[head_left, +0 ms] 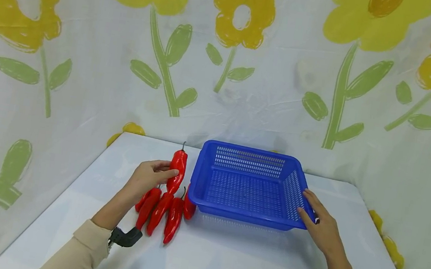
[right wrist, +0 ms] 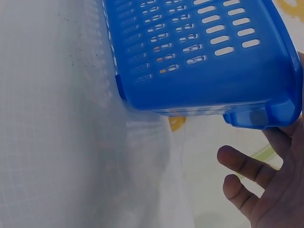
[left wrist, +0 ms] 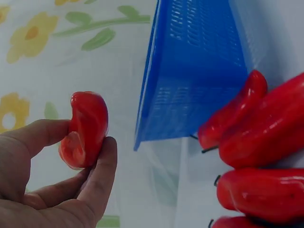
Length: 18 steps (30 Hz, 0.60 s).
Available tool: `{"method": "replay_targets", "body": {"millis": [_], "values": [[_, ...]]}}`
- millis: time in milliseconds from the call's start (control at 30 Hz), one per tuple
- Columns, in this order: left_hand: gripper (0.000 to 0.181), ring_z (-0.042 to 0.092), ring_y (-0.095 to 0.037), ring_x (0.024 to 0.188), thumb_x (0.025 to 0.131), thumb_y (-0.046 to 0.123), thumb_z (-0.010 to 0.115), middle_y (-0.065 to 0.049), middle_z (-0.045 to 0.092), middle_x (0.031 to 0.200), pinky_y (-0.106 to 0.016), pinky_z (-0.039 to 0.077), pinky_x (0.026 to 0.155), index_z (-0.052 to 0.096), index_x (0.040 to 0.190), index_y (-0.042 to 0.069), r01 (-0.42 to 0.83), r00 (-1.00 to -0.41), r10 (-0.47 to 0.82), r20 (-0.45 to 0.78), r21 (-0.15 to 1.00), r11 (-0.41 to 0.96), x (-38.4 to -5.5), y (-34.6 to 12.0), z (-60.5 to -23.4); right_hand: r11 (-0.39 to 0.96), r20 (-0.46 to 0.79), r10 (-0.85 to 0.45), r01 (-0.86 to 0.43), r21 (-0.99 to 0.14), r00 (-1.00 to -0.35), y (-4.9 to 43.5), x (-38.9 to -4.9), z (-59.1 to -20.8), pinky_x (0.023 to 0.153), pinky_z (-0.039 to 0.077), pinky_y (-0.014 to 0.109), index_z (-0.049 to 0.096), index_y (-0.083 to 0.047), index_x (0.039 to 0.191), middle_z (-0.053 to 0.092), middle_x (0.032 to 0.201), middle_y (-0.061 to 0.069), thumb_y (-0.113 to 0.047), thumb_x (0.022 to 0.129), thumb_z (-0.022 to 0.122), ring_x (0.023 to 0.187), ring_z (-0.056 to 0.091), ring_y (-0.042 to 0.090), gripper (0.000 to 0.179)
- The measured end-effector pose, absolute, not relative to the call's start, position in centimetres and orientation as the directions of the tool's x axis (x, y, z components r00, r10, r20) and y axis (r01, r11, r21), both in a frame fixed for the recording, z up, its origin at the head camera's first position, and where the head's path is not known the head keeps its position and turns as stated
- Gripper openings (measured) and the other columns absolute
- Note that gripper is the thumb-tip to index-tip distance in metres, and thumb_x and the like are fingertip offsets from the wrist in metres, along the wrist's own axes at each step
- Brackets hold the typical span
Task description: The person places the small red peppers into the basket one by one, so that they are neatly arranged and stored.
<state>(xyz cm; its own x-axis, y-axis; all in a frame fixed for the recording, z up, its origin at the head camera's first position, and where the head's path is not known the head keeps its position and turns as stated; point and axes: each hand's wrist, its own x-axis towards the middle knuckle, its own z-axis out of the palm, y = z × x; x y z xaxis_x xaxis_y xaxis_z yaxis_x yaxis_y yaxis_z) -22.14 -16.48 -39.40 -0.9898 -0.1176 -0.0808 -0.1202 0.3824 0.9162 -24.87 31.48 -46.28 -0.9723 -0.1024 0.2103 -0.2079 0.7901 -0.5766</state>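
Note:
A red chili pepper [head_left: 177, 170], stem up, is pinched between the thumb and fingers of my left hand [head_left: 148, 179], above the pile. Several more red peppers [head_left: 174, 220] lie on the table beside and below that hand, stems toward the back. To their right is a blue plastic basket [head_left: 241, 216] with slotted sides, its inside bare. My right hand [head_left: 322, 226] grips the basket's right rim, with thumb and a finger over the edge. In the right wrist view two of its fingers [right wrist: 247, 166] hang free below the rim.
Under everything is a white table [head_left: 223, 263]. A white cloth [head_left: 259, 113] printed with yellow flowers and green stems hangs behind and around it. Black wrist cameras [head_left: 126, 236] are strapped to both wrists.

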Motion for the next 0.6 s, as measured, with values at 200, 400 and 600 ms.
{"method": "replay_targets", "body": {"millis": [200,400,600], "values": [[0.061,0.065,-0.033,0.111,0.092,0.035,0.073,-0.017,0.063,0.129,-0.05,0.051,0.099,0.054,0.141,0.003,-0.124,-0.992,-0.065,-0.109,0.933,0.339,-23.2,-14.8,-38.7,0.785,0.214,-0.106,-0.214,-0.582,-0.971,31.5,-24.9,-46.3,0.094,0.042,0.07,0.029,-0.019,0.159,0.024,0.163,0.016,-0.043,0.103,0.052,0.136,0.035,0.055,0.065],[0.059,0.065,-0.03,0.112,0.091,0.034,0.073,-0.015,0.064,0.127,-0.047,0.051,0.099,0.055,0.138,0.003,-0.12,-0.991,0.015,-0.131,0.942,0.312,-24.4,-12.7,-37.9,0.78,0.215,-0.108,-0.217,-0.587,-0.971,31.6,-24.9,-46.2,0.094,0.044,0.069,0.029,-0.019,0.159,0.025,0.162,0.016,-0.043,0.103,0.052,0.133,0.039,0.053,0.065],[0.055,0.066,-0.027,0.109,0.089,0.03,0.076,-0.012,0.066,0.124,-0.043,0.054,0.096,0.059,0.135,0.005,-0.12,-0.99,0.03,-0.137,0.94,0.32,-25.3,-10.4,-37.3,0.776,0.22,-0.105,-0.218,-0.591,-0.97,31.6,-24.8,-46.5,0.093,0.047,0.066,0.03,-0.02,0.159,0.027,0.162,0.015,-0.042,0.103,0.052,0.121,0.048,0.046,0.064]]}}
